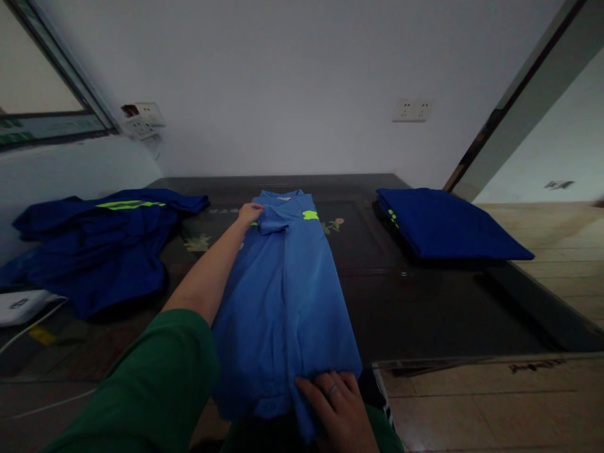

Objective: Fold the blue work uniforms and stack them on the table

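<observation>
Blue garment lies flat, your left hand pinching its sleeve near its collar, your right hand grasping its lower edge.

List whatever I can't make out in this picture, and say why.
All in the head view:
- Writing on the collar label of the light blue garment: too small to read.
- Table top beneath that garment: hidden by the cloth.
- White device: cut off by the left edge.
- Inner layers of the folded dark blue clothing: hidden by its top layer.
</observation>
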The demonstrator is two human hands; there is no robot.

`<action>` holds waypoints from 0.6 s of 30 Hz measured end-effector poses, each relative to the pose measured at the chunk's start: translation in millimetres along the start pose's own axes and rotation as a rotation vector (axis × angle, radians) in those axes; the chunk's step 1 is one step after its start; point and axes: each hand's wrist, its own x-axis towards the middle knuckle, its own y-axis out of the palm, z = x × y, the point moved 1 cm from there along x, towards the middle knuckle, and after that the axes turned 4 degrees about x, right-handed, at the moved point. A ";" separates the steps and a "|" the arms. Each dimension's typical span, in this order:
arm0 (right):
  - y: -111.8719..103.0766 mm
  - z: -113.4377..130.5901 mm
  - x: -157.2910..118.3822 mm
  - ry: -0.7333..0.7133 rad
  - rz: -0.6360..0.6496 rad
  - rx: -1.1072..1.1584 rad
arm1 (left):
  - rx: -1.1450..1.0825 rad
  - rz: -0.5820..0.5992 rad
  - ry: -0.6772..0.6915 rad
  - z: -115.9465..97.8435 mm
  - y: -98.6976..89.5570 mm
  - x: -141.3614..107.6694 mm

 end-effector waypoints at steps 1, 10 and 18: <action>2.0 0.5 -0.5 -0.005 0.023 -0.015 | 0.002 0.011 -0.003 3.1 1.5 -1.5; 10.1 12.6 6.9 0.031 -0.103 0.015 | 0.130 0.108 0.122 -5.6 -0.4 -13.7; 0.0 -1.1 15.7 -0.268 0.172 -0.094 | 0.100 0.040 0.088 -1.0 4.3 -14.3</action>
